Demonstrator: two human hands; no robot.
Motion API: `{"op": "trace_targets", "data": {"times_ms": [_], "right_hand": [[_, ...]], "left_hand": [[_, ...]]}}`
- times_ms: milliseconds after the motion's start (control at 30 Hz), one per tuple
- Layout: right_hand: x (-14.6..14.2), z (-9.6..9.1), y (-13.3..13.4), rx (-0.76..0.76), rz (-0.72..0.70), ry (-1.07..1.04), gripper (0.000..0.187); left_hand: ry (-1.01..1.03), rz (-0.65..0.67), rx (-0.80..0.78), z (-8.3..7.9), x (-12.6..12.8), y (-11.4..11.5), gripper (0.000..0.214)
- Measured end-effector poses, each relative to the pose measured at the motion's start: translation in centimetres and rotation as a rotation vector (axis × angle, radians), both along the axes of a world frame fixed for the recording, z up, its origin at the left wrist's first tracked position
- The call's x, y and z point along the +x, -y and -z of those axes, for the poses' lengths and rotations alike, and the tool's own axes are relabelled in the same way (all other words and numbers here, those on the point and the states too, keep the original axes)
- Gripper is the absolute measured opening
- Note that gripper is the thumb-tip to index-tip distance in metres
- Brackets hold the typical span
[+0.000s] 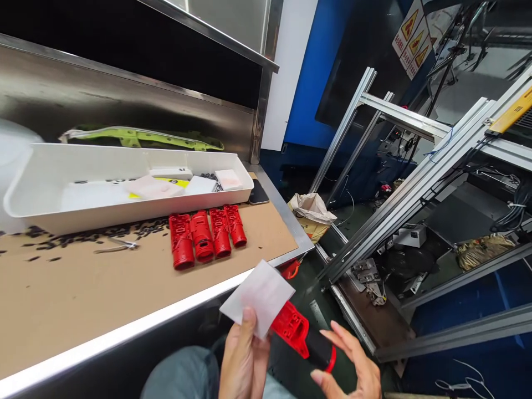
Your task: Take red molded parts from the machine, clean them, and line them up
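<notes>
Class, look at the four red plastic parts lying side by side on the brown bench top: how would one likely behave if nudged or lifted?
The red parts look like rigid moulded plastic, so probably stiff and fairly light. Their rounded barrel shape suggests one might roll sideways if nudged, though the ribs and its neighbours may check that. On the cardboard-like bench top it seems unlikely to slide far.

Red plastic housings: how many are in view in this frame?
5. Four red housings lie side by side on the workbench in front of the white tray. A fifth is between the person's hands. None seem hidden.
</notes>
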State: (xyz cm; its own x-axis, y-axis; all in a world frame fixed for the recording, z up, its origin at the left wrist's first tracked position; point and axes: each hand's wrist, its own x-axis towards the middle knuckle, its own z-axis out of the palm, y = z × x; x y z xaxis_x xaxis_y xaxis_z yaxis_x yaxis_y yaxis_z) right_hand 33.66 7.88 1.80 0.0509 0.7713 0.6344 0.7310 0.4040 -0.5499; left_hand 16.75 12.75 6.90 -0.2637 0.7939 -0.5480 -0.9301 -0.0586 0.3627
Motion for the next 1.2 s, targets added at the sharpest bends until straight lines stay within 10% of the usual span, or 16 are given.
{"op": "trace_targets", "data": {"times_ms": [100, 567, 1033, 1200], "right_hand": [[-0.5, -0.4, -0.6, 0.034, 0.012, 0.019, 0.045], [-3.9, -4.3, -3.8, 0.269, -0.175, 0.157, 0.041], [-5.5, -9.8, -5.6, -0.111, -0.666, 0.441, 0.027], [-5.0, -9.5, -5.3, -0.134, -0.6, 0.198, 0.053]], "left_hand": [[-0.053, 0.068, 0.048, 1.3, 0.5, 0.4, 0.068], [-0.118, 0.267, 0.175, 3.5, 1.3, 2.6, 0.046], [0.347, 0.389, 0.345, 6.6, -1.9, 3.8, 0.05], [0.356, 0.283, 0.386, 7.5, -1.3, 4.2, 0.041]]}}
